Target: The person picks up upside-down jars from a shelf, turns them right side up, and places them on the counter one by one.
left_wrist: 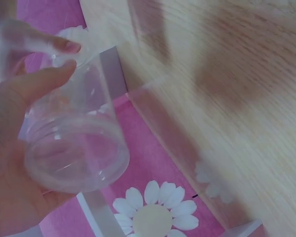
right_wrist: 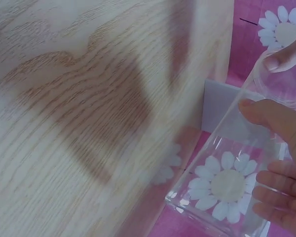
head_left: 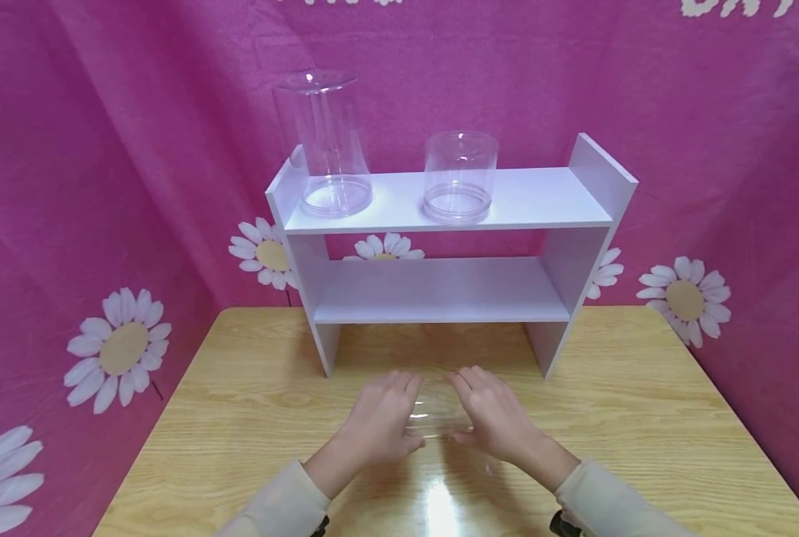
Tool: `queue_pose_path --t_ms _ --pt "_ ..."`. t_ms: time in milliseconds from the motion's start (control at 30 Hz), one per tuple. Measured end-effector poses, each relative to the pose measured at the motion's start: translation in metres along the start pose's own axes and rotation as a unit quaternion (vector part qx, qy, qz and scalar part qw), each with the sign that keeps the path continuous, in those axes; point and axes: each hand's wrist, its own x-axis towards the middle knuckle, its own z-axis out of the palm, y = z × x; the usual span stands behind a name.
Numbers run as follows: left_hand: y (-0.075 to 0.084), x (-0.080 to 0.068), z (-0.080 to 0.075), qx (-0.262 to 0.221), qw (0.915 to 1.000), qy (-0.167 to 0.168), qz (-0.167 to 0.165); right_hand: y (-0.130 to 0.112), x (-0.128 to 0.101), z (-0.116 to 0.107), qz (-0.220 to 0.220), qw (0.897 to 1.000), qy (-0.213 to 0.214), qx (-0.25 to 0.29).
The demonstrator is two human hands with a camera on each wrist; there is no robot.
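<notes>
A small clear plastic jar sits low over the wooden table, in front of the white shelf. My left hand grips its left side and my right hand grips its right side, fingers curled round the wall. In the left wrist view the jar lies in my left hand, thumb on its rim. In the right wrist view the jar is see-through, with my right hand wrapped round it.
A white two-level shelf stands at the back of the table. On its top board are a tall clear jar at the left and a shorter clear jar in the middle. Pink daisy-print cloth surrounds the table.
</notes>
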Motion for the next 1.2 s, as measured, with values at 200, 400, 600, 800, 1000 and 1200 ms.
queue_pose_path --t_ms 200,400,600,800,1000,1200 --pt "-0.008 -0.006 -0.009 -0.11 0.9935 0.014 -0.026 0.011 -0.008 0.0 0.026 0.999 -0.004 0.03" --pt "-0.03 -0.017 -0.015 -0.214 0.9712 0.069 -0.079 0.03 -0.026 0.0 0.065 0.996 0.002 0.067" --pt "-0.058 -0.028 -0.014 -0.293 0.9293 0.164 -0.154 0.047 -0.045 0.001 0.108 0.99 0.036 0.083" --pt "-0.083 -0.029 -0.013 -0.364 0.8645 0.272 -0.215 0.062 -0.06 0.003 0.168 0.98 0.046 0.098" --pt "-0.101 -0.024 -0.014 -0.413 0.8029 0.353 -0.246 0.075 -0.076 0.007 0.221 0.965 0.06 0.124" --pt "-0.113 -0.016 -0.018 -0.472 0.7522 0.376 -0.263 0.084 -0.087 0.013 0.243 0.953 0.097 0.151"
